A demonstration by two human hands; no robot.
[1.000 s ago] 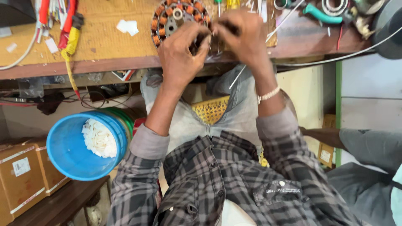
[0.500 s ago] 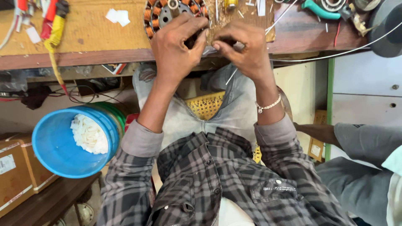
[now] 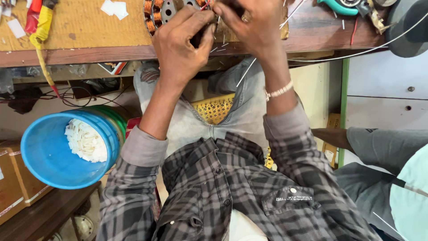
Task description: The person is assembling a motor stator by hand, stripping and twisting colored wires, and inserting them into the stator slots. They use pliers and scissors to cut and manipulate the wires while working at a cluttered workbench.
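A round motor stator [image 3: 161, 12] with copper windings lies on the wooden workbench [image 3: 84, 40], partly cut off by the top edge. My left hand [image 3: 180, 44] rests at its near rim with fingers pinched together against it. My right hand [image 3: 252, 27] is curled over the stator's right side, touching the left fingertips; what the fingers pinch is hidden. A thin white wire [image 3: 246, 71] hangs down below the bench edge between my wrists. My right wrist wears a pale bracelet [image 3: 278, 91].
A blue bucket [image 3: 49, 156] with white paper scraps stands at lower left beside cardboard boxes [image 3: 13, 187]. Pliers with red and yellow handles [image 3: 40, 27] lie on the bench's left. Another person's arm and grey-clad leg [image 3: 370, 143] are at right. A yellow woven seat [image 3: 216, 107] shows between my legs.
The view has shifted down and nearer, so the stator now sits at the top edge. Both hands have stayed together at the stator, fingers working closer.
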